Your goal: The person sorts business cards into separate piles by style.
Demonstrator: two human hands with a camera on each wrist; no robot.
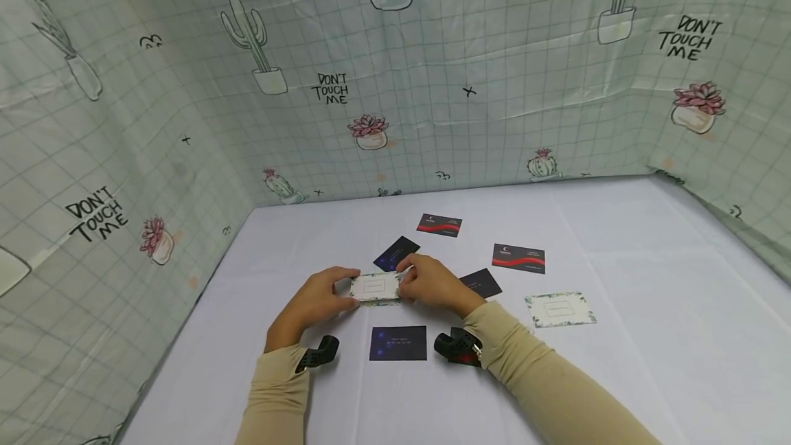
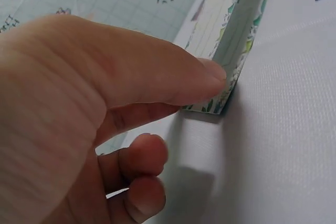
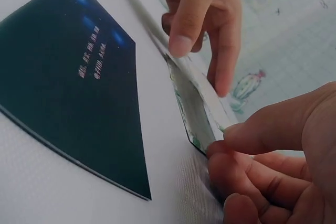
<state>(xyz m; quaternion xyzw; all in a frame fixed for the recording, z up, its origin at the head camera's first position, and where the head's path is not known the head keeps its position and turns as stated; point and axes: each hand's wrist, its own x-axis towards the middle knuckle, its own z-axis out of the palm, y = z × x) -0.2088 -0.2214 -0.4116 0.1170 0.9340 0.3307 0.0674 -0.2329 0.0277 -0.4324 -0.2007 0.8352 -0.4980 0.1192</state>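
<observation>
Two white business cards with leafy borders overlap between my hands, the lower one showing as a strip along the near edge. My left hand pinches their left end, its thumb lying over the lower card. At the opposite end, my right hand pinches the cards between thumb and a bent finger. In the right wrist view a gap shows between the upper and lower card. Nearest to the hands, a dark blue card lies in front and another dark blue card behind.
Black cards with a red stripe lie at the back and right. One dark card is partly behind my right hand. Another leafy white card lies farther right. A red-marked card is mostly hidden under my right wrist camera.
</observation>
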